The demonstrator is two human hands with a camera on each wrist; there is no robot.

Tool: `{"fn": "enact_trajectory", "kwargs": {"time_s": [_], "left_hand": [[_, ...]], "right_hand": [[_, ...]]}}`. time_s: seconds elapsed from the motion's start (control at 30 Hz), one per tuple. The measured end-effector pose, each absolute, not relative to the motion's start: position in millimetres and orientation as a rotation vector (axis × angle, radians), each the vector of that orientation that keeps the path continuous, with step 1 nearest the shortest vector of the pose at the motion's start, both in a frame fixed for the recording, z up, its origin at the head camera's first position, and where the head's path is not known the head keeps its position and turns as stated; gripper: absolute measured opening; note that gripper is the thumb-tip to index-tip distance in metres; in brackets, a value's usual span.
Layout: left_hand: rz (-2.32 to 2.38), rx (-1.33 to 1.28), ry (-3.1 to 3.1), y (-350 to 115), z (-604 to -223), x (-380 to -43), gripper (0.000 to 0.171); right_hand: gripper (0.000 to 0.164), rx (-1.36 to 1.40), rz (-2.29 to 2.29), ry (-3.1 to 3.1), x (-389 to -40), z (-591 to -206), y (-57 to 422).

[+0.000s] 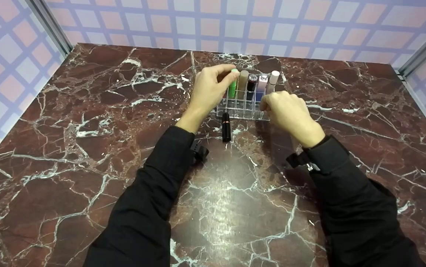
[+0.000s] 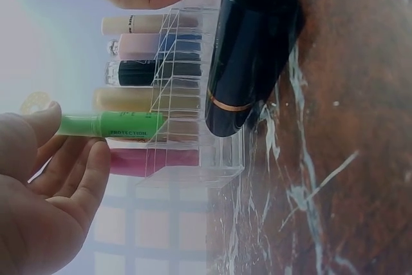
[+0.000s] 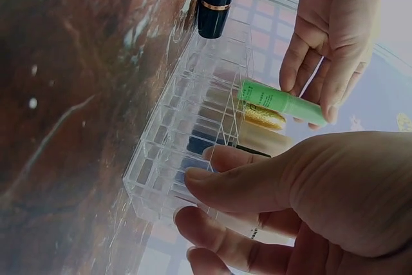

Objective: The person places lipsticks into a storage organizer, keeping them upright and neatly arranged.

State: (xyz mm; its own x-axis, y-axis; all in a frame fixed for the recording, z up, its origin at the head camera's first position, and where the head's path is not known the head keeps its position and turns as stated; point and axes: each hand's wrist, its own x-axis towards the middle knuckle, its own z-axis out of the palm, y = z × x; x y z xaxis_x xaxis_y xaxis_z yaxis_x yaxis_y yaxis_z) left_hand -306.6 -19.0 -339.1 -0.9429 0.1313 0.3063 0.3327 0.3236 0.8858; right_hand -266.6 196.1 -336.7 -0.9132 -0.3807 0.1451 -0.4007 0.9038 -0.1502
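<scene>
My left hand [image 1: 209, 85] pinches the top of a bright green lip balm tube [image 2: 132, 124] between thumb and fingers. The tube is upright, its lower end within the back row of a clear lipstick organizer [image 1: 244, 111]. My right hand [image 1: 285, 111] grips the organizer's right end, thumb and fingers at its wall in the right wrist view. To the right of the green tube stand a tan tube [image 1: 243, 83], a black-capped tube [image 1: 252, 83], a pink and blue tube [image 1: 261, 87] and a white-capped tube [image 1: 274, 78]. A pink tube [image 2: 129, 161] stands at the left end.
A black lipstick [image 1: 226, 129] with a thin gold-coloured band lies in front of the organizer, its far end by the front edge. The tabletop [image 1: 87, 185] is dark red marble pattern. Checked panels [image 1: 216, 26] rise behind and at both sides.
</scene>
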Motion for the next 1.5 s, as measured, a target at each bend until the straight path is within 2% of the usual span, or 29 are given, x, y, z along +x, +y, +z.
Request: {"fn": "enact_trajectory", "kwargs": {"time_s": [1.07,1.5], "left_hand": [[-1.486,-0.451,-2.558,-20.4,-341.5,-307.6,0.024],[-1.489,-0.460,-2.565,-22.1,-344.8,-307.9,0.027]], "right_hand": [[0.030,0.612,0.268,-2.956,-266.8,-337.0,195.9],[0.034,0.604,0.269,-2.975,-266.6,-336.3,195.9]]}}
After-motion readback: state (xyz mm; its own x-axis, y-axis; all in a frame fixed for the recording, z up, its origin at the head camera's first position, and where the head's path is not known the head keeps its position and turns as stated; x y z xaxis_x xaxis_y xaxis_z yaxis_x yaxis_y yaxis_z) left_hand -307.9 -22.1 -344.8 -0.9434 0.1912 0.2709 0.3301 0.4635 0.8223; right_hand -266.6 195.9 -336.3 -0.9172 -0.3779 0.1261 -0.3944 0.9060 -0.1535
